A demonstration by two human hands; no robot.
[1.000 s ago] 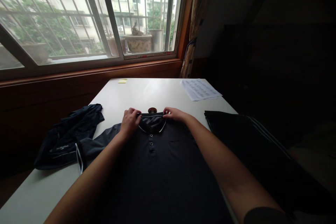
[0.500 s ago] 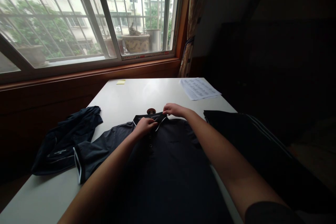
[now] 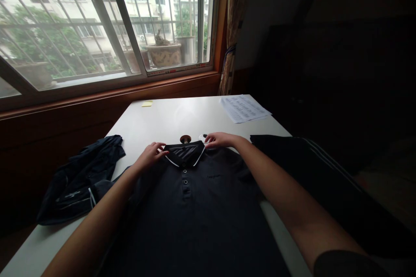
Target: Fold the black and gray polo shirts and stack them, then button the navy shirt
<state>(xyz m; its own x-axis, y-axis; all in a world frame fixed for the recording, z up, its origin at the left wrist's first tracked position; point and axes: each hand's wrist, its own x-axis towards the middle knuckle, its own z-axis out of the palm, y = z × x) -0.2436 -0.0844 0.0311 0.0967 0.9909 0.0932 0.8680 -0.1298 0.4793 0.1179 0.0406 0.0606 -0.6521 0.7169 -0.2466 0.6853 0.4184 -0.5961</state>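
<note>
Shirt (image 3: 201,220), dark and short-sleeved, is lying front side up along the middle of the table (image 3: 156,121), its collar (image 3: 197,152) pointing to the far edge and its body running toward the near side. The left hand (image 3: 150,156) is bending inward at the collar's left end, its palm facing down; thumb and forefinger are showing a gap, but I cannot tell whether they are pinching cloth. The left forearm (image 3: 97,220) is slanting up from the lower left, crossing over the shirt's left side. The right hand (image 3: 222,139) is lying lower-backed and flat, its fingers curling together at the collar's right end; whether they are clamping the cloth, I cannot tell. A small white thing (image 3: 202,138) is showing just beside these fingertips. The right forearm (image 3: 279,194) is slanting in across the table's right edge. Crumpled clothing (image 3: 81,173) is overlapping the left edge, striped dark cloth (image 3: 292,173) is covering the right edge, and papers (image 3: 245,109) are lying by the far right corner.
</note>
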